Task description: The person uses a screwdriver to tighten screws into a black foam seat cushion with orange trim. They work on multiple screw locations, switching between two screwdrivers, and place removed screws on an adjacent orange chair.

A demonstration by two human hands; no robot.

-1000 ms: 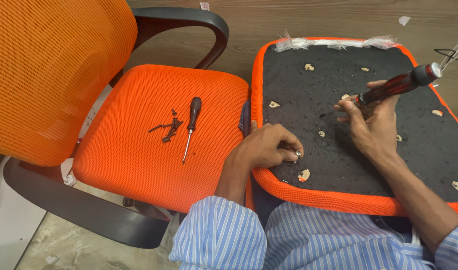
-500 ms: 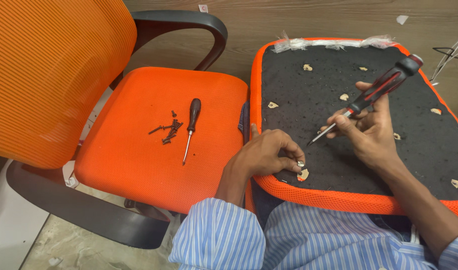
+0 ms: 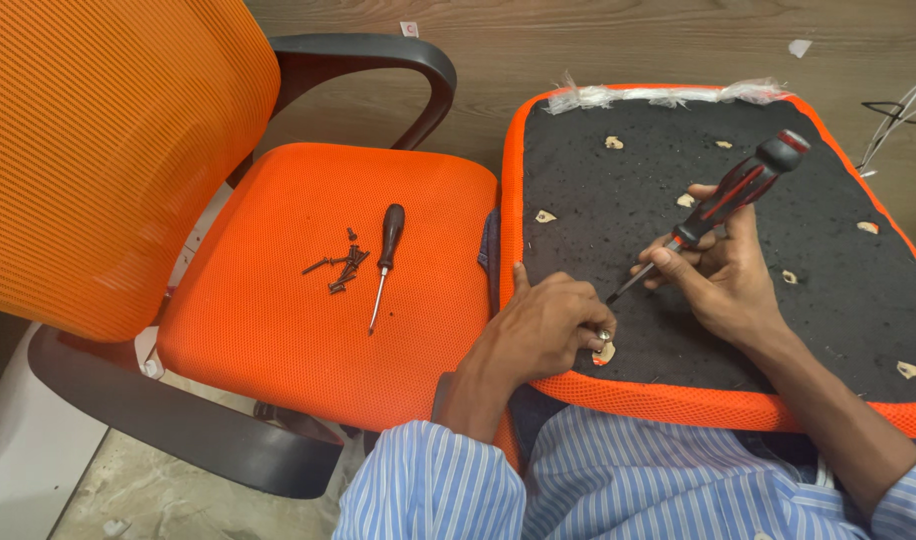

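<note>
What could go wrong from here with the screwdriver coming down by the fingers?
The screwdriver in the right hand points its tip toward the left hand, so a slip could jab the fingers. The loose screws on the orange chair seat might roll off if the chair is bumped.

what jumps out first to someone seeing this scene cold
The bright orange office chair fills the left, with a small screwdriver and a cluster of dark screws on its seat. At right, an upturned seat pad with a black underside lies across the person's lap; the right hand angles a red-and-black screwdriver toward the left hand near its front edge.
</note>
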